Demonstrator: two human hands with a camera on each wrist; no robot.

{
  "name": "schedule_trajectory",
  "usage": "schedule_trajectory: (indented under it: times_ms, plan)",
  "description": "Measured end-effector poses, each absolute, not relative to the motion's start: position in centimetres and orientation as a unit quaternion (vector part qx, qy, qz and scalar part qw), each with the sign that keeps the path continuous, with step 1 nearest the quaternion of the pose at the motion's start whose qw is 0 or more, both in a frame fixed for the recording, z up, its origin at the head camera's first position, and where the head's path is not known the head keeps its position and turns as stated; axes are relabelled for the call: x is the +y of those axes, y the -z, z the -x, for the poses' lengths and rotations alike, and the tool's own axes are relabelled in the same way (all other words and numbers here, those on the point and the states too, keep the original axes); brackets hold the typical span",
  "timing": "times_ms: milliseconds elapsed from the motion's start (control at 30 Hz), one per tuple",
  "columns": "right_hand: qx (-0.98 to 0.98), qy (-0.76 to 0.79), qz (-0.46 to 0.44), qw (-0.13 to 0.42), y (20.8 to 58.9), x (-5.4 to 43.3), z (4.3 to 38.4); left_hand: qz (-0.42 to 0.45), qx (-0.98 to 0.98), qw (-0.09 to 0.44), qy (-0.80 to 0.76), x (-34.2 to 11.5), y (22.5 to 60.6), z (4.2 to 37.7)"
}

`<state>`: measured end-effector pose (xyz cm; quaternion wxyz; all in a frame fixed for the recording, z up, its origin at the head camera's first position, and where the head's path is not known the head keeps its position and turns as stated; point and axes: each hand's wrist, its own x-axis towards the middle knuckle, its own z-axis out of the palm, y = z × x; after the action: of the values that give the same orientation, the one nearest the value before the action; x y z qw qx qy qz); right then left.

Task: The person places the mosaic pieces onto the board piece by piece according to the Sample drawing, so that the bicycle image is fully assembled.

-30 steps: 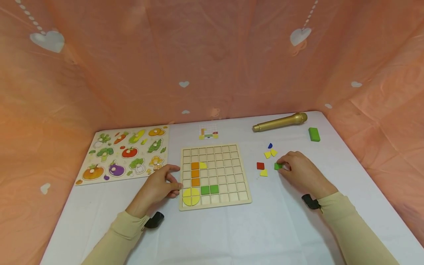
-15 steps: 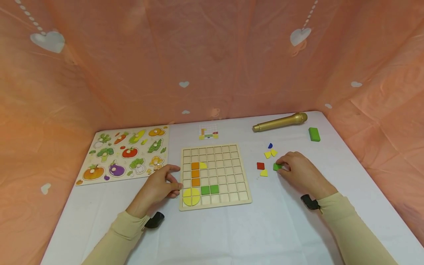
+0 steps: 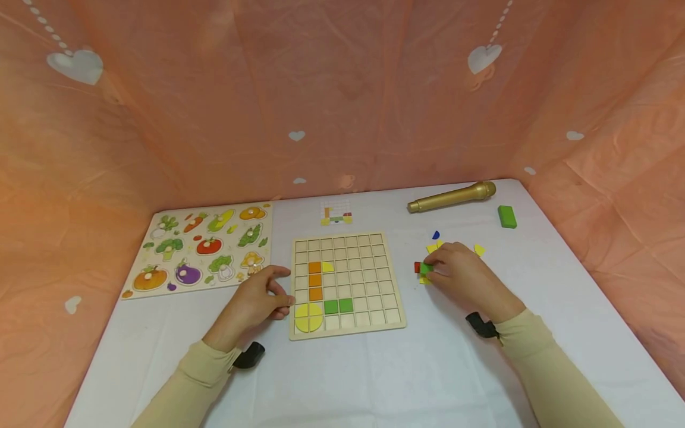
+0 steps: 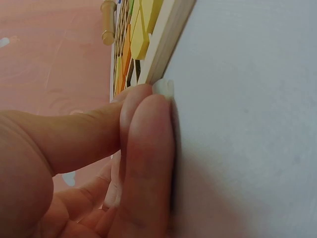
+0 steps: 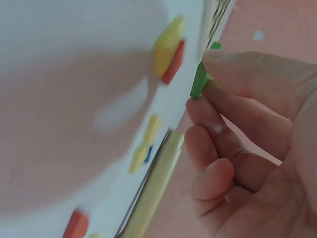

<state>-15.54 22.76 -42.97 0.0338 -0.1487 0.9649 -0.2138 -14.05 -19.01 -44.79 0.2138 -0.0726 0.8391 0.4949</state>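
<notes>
My right hand [image 3: 461,274] pinches a green square tile [image 5: 200,77] between thumb and fingertips, held above the table. In the head view the tile overlaps a red square piece [image 3: 417,267]; a yellow piece [image 3: 424,280] shows just below. My left hand [image 3: 262,297] rests beside the wooden grid board [image 3: 348,336], its index finger and thumb touching the left edge. On the board lie orange squares [image 3: 316,280], green squares [image 3: 339,306], a yellow circle made of quarter pieces [image 3: 309,318] and a single yellow piece [image 3: 328,267].
A small pattern card [image 3: 336,213] lies behind the board. A vegetable puzzle [image 3: 202,249] is at the left. At the back right are a gold microphone [image 3: 452,197] and a green block [image 3: 506,217]. Near my right hand lie a blue half-circle [image 3: 436,235] and a yellow piece [image 3: 479,249].
My right hand has moved left toward the board with the green tile, uncovering a yellow piece behind it on the right. The left hand has stayed at the board's edge.
</notes>
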Motion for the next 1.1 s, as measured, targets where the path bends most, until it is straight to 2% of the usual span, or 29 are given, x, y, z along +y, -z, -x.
schedule_trajectory:
  times_ms: [533, 1100]
  plan:
    - [0.948, 0.218, 0.229, 0.052, 42.7, 15.2, 15.4, 0.068, 0.842, 0.213, -0.491, -19.1, 44.8, 14.2]
    - [0.930, 0.218, 0.290, 0.062, 43.6, 11.9, 13.5, 0.065, 0.840, 0.212, -0.496, -19.2, 44.9, 14.2]
